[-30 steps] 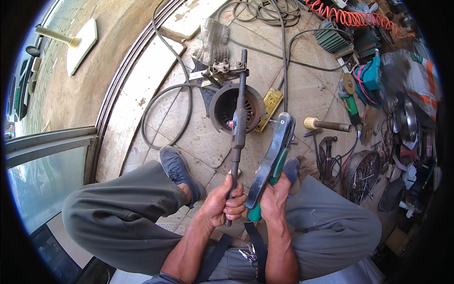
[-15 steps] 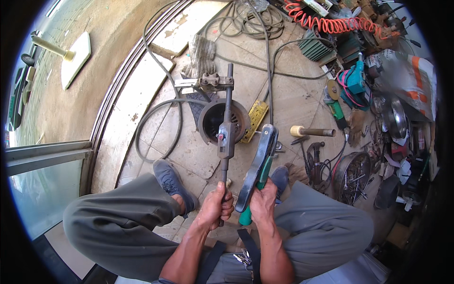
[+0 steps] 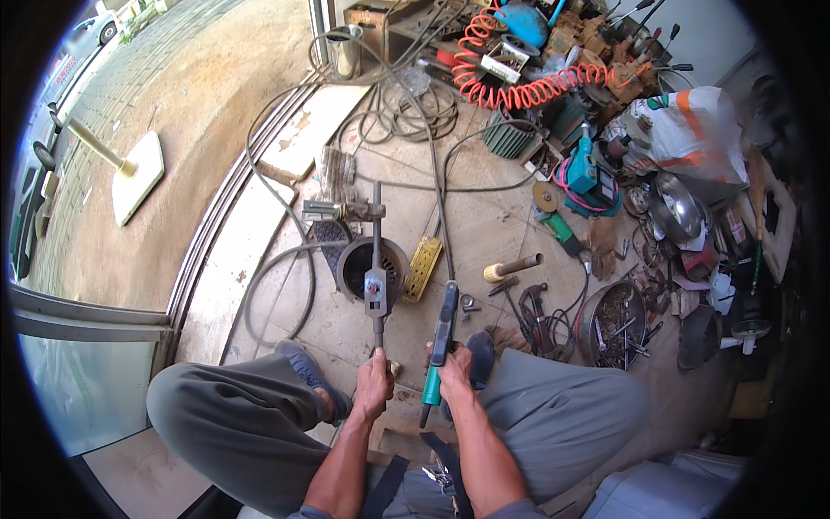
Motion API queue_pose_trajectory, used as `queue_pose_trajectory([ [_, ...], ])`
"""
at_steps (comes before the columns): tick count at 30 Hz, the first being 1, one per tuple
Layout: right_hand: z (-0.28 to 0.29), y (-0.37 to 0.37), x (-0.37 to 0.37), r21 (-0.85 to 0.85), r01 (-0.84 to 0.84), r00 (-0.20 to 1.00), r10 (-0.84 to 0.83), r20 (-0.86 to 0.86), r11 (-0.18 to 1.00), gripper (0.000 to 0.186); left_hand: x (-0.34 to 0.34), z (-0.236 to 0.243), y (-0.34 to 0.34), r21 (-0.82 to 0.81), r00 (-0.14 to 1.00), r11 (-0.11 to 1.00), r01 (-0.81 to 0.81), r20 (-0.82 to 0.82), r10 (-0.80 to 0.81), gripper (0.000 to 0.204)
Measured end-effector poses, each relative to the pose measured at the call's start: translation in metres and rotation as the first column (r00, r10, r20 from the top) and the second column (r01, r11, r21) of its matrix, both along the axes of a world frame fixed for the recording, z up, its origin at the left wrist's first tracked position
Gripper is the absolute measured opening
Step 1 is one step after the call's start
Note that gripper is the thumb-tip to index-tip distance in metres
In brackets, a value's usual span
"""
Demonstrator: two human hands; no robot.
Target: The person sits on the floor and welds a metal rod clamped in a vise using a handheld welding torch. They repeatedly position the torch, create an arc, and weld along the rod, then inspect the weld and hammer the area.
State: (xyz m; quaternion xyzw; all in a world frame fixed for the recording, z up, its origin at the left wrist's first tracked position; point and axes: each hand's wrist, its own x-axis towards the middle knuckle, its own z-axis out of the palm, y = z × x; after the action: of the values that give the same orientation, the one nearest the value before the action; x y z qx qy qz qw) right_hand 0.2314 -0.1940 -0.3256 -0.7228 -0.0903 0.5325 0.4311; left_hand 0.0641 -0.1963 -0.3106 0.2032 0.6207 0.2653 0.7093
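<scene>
Left hand (image 3: 373, 387): closed around the lower handle of a long tap wrench (image 3: 376, 290), which stands upright, its far end over the round motor housing (image 3: 370, 266) on the floor. Right hand (image 3: 450, 376): closed on green-handled pliers (image 3: 439, 342), just right of the wrench, tips angled toward the housing. Yellow block (image 3: 422, 266): beside the housing, right. Advice: both tools are best kept steady, the wrench square and gripped low.
</scene>
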Motion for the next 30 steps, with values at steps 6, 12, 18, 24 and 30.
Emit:
queue_pose_trajectory([
  [6, -0.013, 0.067, 0.035, -0.026, 0.128, 0.954, -0.13, -0.27, 0.991, 0.031, 0.008, -0.01, -0.001, 0.016, 1.0, 1.0, 0.006, 0.006, -0.006, 0.052],
  [12, -0.066, 0.171, 0.09, 0.034, 0.19, 0.939, -0.172, -0.297, 0.981, 0.024, 0.01, -0.006, -0.003, 0.093, 0.999, 0.995, 0.033, -0.032, -0.03, 0.053],
  [18, -0.108, 0.253, 0.143, 0.192, 0.236, 0.941, -0.175, -0.289, 0.953, 0.014, 0.007, -0.001, 0.0, 0.044, 0.998, 0.998, 0.053, -0.038, -0.051, 0.053],
  [24, -0.148, 0.257, 0.19, 0.28, 0.27, 0.942, -0.313, 0.12, 0.921, 0.05, 0.018, -0.004, -0.001, 0.043, 0.982, 0.989, 0.138, -0.138, -0.131, 0.049],
  [30, -0.096, 0.201, 0.072, 0.221, 0.211, 0.947, -0.255, 0.194, 0.952, 0.03, 0.003, -0.023, -0.01, 0.092, 0.965, 0.992, 0.091, -0.254, -0.065, 0.045],
])
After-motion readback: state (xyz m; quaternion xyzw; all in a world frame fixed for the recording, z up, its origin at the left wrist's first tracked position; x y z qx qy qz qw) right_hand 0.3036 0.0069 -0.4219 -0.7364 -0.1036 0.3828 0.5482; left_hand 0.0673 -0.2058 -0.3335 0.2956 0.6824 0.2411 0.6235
